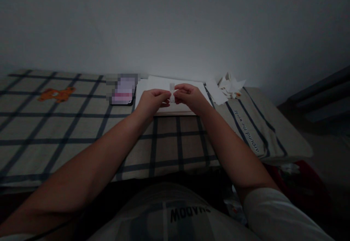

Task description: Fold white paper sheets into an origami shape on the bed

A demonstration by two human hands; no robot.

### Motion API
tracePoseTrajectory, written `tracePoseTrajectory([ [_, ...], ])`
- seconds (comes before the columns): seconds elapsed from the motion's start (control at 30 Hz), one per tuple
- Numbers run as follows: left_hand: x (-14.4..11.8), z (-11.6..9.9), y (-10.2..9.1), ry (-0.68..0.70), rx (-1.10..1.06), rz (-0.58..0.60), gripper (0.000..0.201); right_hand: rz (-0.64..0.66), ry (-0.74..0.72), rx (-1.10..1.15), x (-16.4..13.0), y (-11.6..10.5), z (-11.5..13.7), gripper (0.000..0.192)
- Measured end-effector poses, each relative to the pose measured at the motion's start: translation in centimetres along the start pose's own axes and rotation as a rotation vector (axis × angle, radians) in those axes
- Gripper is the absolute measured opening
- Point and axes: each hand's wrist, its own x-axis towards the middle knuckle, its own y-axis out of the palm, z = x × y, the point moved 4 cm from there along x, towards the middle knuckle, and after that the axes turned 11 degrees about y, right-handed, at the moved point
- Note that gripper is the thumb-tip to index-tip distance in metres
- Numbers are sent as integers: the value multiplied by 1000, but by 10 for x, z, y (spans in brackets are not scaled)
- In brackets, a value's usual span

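Observation:
A small whitish strip (172, 88), narrow and upright, is pinched between my two hands above the white paper. My left hand (155, 100) grips its left edge with thumb and fingers closed. From the other side my right hand (188, 95) holds its right edge, also in a pinch. The dim light leaves it unclear whether the strip is paper or clear plastic. Beneath both hands lies a stack of white paper (142, 86), partly covered by them.
A phone (124, 88) with a blurred screen lies left of the paper. Farther left is an orange bear figure (57, 94) on the checked cloth (82, 131). Crumpled paper pieces (231, 86) sit at the right. A wall (175, 26) rises behind; a red container (303, 182) stands low right.

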Motion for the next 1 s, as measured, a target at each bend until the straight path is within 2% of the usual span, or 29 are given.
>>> tracePoseTrajectory([
  [0.17,1,3,1,-60,-49,23,21,23,-36,-47,-1,0,1,25],
  [0.43,3,3,2,-156,-146,30,29,-84,-74,-53,-1,-3,3,19],
  [0.57,3,6,2,-146,-150,20,19,-108,-55,-103,-3,-4,5,20],
  [0.73,3,7,-1,-129,-132,2,14,-65,-7,-52,-5,-1,5,26],
  [0.87,3,5,-2,-62,-87,-4,18,-35,21,33,-5,1,4,28],
  [1.0,2,1,-2,9,19,-21,26,-46,24,-26,-5,1,5,30],
])
